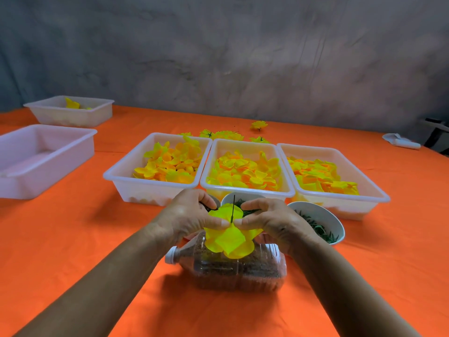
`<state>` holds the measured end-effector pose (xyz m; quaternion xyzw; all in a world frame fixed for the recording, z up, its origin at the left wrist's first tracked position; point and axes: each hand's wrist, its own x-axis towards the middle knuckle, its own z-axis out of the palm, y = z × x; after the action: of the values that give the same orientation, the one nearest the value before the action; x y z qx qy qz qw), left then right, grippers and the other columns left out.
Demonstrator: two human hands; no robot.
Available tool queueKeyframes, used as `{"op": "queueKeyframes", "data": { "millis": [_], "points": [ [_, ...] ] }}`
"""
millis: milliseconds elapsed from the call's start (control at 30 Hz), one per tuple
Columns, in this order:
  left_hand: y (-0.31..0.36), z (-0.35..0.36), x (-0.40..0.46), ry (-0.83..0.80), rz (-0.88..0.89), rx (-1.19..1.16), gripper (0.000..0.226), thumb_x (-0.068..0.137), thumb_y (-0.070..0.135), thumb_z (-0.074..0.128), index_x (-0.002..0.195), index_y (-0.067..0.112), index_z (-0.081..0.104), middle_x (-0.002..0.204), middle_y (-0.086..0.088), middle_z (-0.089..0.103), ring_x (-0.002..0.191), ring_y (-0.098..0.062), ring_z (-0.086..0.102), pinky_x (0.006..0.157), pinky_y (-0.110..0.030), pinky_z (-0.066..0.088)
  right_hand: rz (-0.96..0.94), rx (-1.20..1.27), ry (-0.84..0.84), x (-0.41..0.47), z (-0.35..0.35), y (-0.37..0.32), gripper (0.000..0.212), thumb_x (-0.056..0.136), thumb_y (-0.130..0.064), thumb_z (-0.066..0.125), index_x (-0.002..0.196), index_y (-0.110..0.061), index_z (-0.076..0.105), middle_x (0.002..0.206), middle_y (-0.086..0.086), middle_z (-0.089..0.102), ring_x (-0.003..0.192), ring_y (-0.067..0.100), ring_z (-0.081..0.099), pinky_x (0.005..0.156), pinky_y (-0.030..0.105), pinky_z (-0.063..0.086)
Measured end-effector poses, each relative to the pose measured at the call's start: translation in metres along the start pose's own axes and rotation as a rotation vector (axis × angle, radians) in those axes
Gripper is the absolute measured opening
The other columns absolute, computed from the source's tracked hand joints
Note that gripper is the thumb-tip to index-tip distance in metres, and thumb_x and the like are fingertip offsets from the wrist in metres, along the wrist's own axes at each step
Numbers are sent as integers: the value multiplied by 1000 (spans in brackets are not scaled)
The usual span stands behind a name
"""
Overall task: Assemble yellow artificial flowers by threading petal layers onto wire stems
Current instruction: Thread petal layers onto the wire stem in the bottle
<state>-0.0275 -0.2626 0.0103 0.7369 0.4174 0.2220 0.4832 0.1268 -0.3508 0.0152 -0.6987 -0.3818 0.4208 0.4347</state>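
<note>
Left hand point(192, 215) and right hand point(269, 218): fingers pinching yellow fabric petal layers point(229, 237) on thin dark wire stem point(232, 208), above brown-filled clear plastic bottle point(233, 268) on orange counter point(73, 239). Risks, judged: petal tearing at hole, stem bending, layers slipping off if pinch eases.

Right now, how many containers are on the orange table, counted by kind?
White plastic trays holding yellow petals: 4 (three side by side, one far left)
White plastic tray with no petals visible: 1
White bowls visible beyond the hands: 2
Clear plastic bottle lying on its side: 1
Total: 8
</note>
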Motion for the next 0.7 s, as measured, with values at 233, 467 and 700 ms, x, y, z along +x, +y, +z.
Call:
{"op": "queueKeyframes", "data": {
  "millis": [233, 467, 700],
  "points": [
    [4, 2, -11, 46, 292, 104, 30, 63, 7, 83, 72, 31, 69, 82, 1, 62, 70, -4, 50, 64, -13, 42, -273, -19, 114, -11, 7, 5, 26, 69, -2, 80, 82, -23, 69, 80, 6, 60, 68, 9, 54, 56, 18, 45],
    [0, 5, -11, 46, 272, 88, 9, 68, 18, 81, 73, 24, 77, 88, 5, 68, 89, -10, 61, 74, -22, 45, -350, -82, 68, -15, 5, 5, 16, 76, -6, 74, 68, -19, 73, 74, -1, 70, 66, 0, 62, 63, 15, 48],
    [-5, 7, -10, 52, 341, 40, 16, 57, 33, 85, 65, 28, 72, 82, 7, 67, 87, -6, 63, 81, -26, 49, -314, -27, 13, -12, 3, 6, 11, 67, -10, 82, 66, -17, 74, 67, -8, 70, 65, -1, 63, 60, 14, 48]
  ]
}}
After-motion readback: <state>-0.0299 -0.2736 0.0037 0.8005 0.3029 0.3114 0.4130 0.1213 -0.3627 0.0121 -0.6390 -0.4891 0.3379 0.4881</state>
